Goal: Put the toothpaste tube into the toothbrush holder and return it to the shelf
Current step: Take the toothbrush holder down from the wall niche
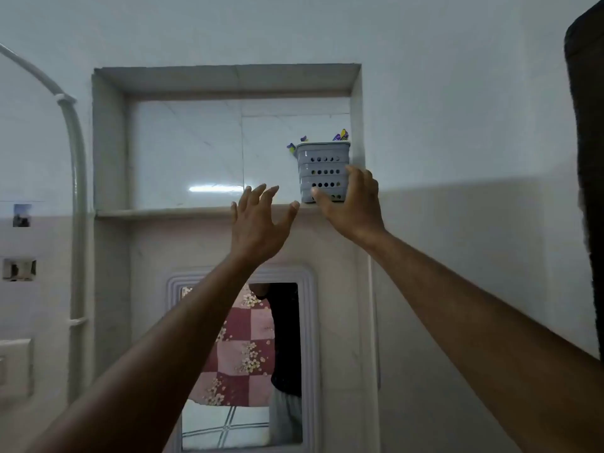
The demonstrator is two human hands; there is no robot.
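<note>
A grey perforated toothbrush holder (322, 170) stands upright at the right end of the recessed wall shelf (163, 212). Purple and yellow tips (341, 135) poke above its rim; I cannot tell which item is the toothpaste tube. My right hand (351, 207) wraps the holder's lower right side, thumb across its base, fingers behind. My left hand (258, 223) is raised just left of the holder with fingers spread, holding nothing and not touching it.
The niche's right wall (357, 132) is close against the holder. A framed mirror (242, 364) hangs below the shelf. A white pipe (76, 191) runs down the left wall. A dark object (588, 158) fills the right edge.
</note>
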